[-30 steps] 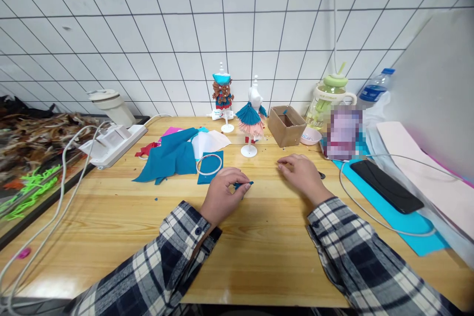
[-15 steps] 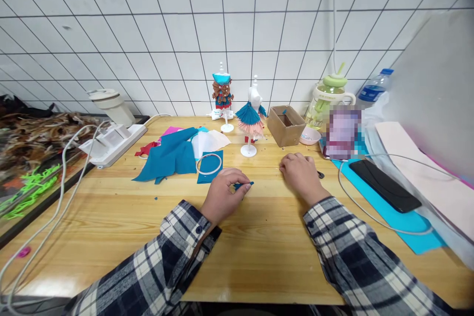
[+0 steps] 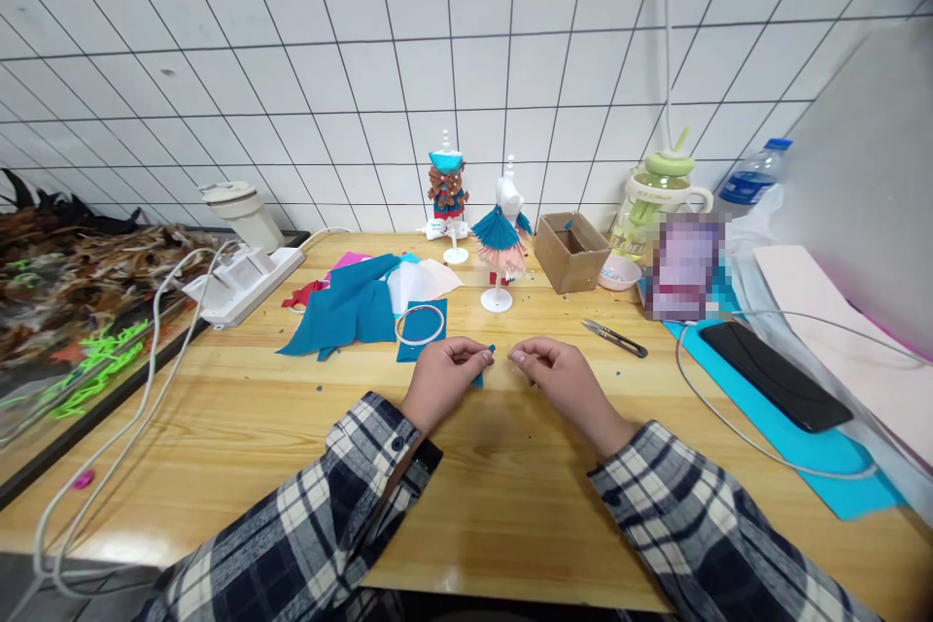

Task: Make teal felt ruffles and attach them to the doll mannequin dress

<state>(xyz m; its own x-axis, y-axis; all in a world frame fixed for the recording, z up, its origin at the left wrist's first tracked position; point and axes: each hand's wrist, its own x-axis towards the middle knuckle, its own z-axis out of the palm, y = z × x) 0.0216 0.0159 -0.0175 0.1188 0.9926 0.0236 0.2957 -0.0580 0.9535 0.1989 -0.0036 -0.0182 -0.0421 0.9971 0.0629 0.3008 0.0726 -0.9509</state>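
Frame centre: left hand (image 3: 440,377), fingers pinching small teal cloth (image 3: 478,381). Right hand (image 3: 567,384), just beside: fingers pressed together, any content indiscernible. Snips (image 3: 616,338) lie right of centre.

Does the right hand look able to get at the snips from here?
Probably yes: the snips lie on the table beyond and to the right of the right hand, with nothing visible between them. Whether that hand's pinch holds something small, I can't tell.

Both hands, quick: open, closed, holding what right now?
Left hand: closed, pinching a small teal cloth piece.
Right hand: closed in a pinch; cannot tell whether it holds anything.
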